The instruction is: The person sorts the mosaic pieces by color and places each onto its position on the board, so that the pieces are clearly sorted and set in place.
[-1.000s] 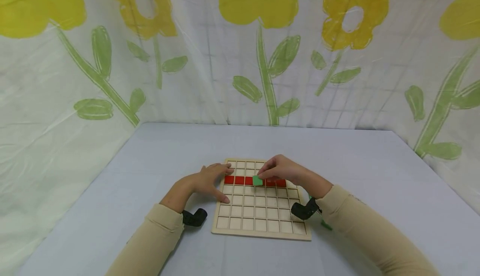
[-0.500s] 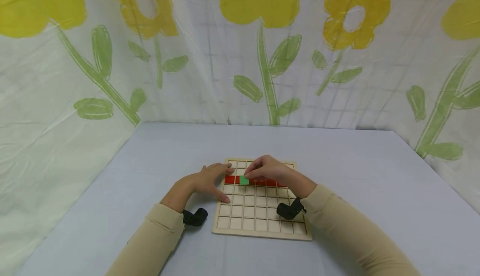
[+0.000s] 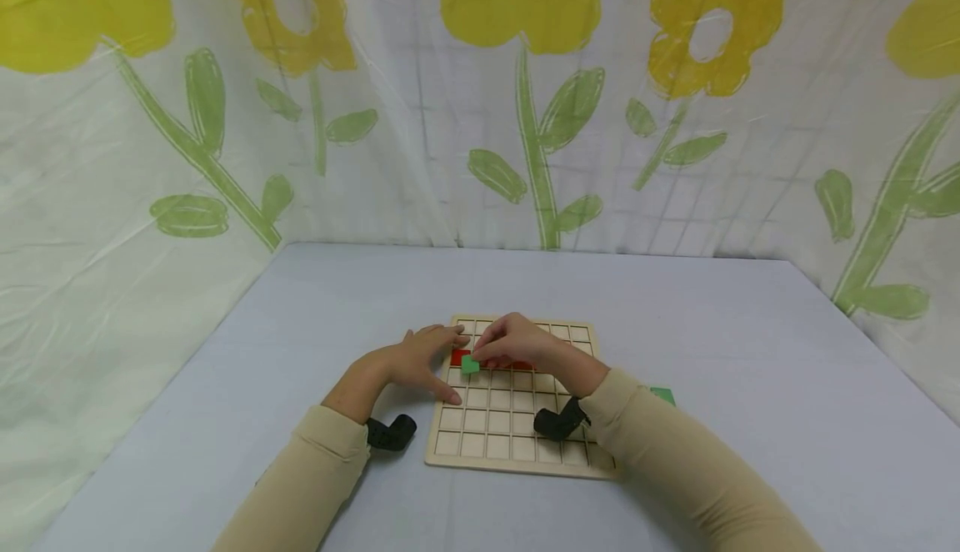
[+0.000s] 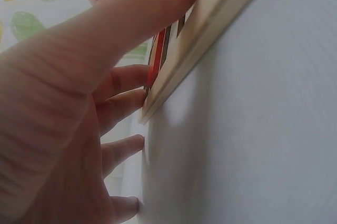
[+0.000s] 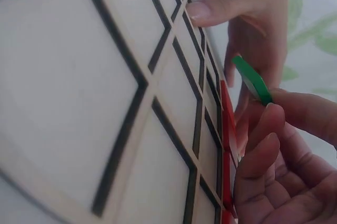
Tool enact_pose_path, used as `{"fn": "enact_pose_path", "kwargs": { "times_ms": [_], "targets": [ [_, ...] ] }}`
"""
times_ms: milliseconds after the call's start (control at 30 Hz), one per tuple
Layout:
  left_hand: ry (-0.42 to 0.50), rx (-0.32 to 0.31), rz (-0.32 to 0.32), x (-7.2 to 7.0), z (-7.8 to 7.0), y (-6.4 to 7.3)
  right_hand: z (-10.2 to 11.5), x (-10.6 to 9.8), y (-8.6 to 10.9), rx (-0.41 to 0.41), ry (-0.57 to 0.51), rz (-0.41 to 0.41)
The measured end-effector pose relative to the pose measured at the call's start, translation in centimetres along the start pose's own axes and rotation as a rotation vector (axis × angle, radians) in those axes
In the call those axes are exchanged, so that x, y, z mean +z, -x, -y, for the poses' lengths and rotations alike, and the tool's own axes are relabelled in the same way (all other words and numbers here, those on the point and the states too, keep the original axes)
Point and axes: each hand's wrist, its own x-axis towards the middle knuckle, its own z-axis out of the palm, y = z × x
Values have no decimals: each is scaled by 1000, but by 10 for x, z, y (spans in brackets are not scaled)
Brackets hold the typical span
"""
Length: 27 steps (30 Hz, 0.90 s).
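A green square tile [image 3: 470,364] is pinched between the thumb and fingertips of my right hand [image 3: 519,343], near the left end of a row of red tiles [image 3: 460,358]. In the right wrist view that green tile [image 5: 253,81] is tilted and apart from the wooden grid board [image 5: 152,84]. My left hand [image 3: 415,362] spreads its fingers at the board's left edge. The thumb rests on the frame, as the left wrist view shows, and two fingertips touch the board's far corner. Part of the red row is hidden behind my right hand.
Another green piece [image 3: 663,395] lies on the table to the right of the board, partly covered by my right sleeve [image 3: 675,452]. The pale table [image 3: 360,285] meets a flower-printed curtain [image 3: 420,160] at the back.
My right hand has moved left along the red row with the green tile. The green piece beside the right sleeve has come into view. My left hand has stayed in place.
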Motion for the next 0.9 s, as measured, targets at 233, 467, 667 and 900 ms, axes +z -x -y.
{"fn": "enact_pose_path", "kwargs": {
  "times_ms": [233,467,667,900],
  "targets": [
    [13,3,4,-2,1,0,1,8,-7,23,-9,-10],
    [29,18,-7,-1,1,0,3,16,-9,17,-30,-15],
    [29,17,-7,-1,1,0,2,20,-11,23,-2,-27],
    [26,-6,-5,-1,2,0,4,23,-11,14,88,-36]
  ]
}}
